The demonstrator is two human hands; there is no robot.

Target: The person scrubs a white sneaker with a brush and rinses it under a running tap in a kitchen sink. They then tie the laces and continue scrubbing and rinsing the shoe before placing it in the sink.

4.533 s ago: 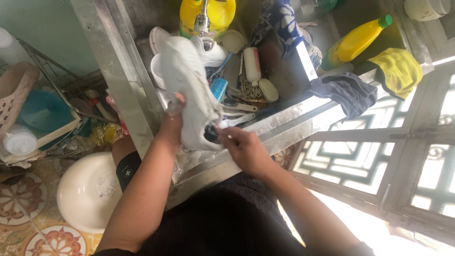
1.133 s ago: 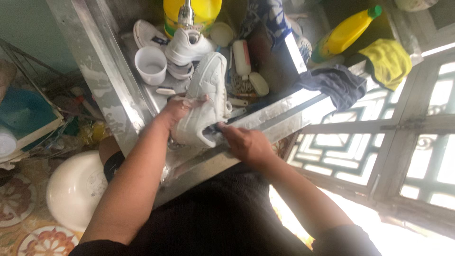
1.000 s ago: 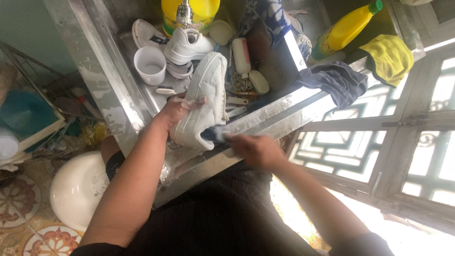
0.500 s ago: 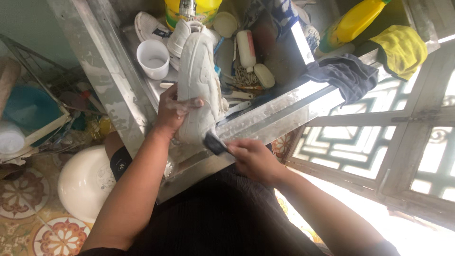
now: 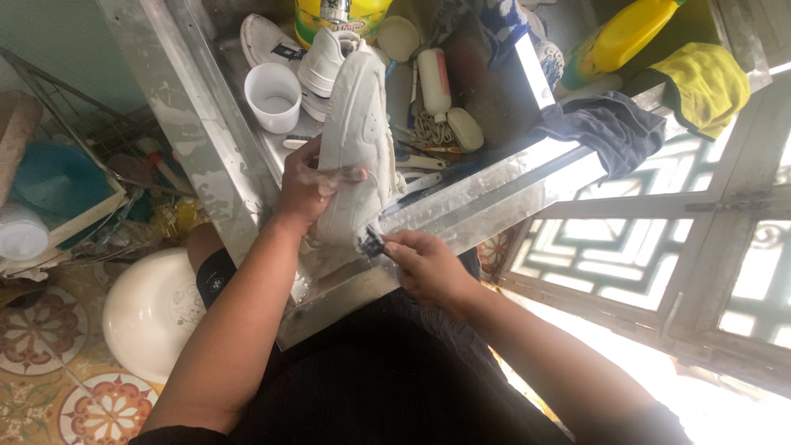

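Observation:
My left hand [image 5: 311, 183] grips a white sneaker [image 5: 356, 140] around its side, holding it over the steel sink [image 5: 206, 124] with the heel toward me. My right hand [image 5: 422, 264] is closed on a small dark brush [image 5: 372, 242], whose head touches the sneaker's heel end. A second white sneaker [image 5: 323, 59] lies deeper in the sink, beside a white cup [image 5: 273, 97].
In the sink lie a sole [image 5: 262, 39], a white bottle [image 5: 435, 81], an oval soap [image 5: 465, 128] and small tools. A dark cloth [image 5: 601, 125], yellow cloth [image 5: 700, 82] and yellow bottle [image 5: 623, 35] sit at the right rim. A white basin [image 5: 150, 311] stands on the tiled floor.
The sneaker has been turned more edge-on in my left hand. My right hand with the brush has moved from the sink rim up to the sneaker's heel.

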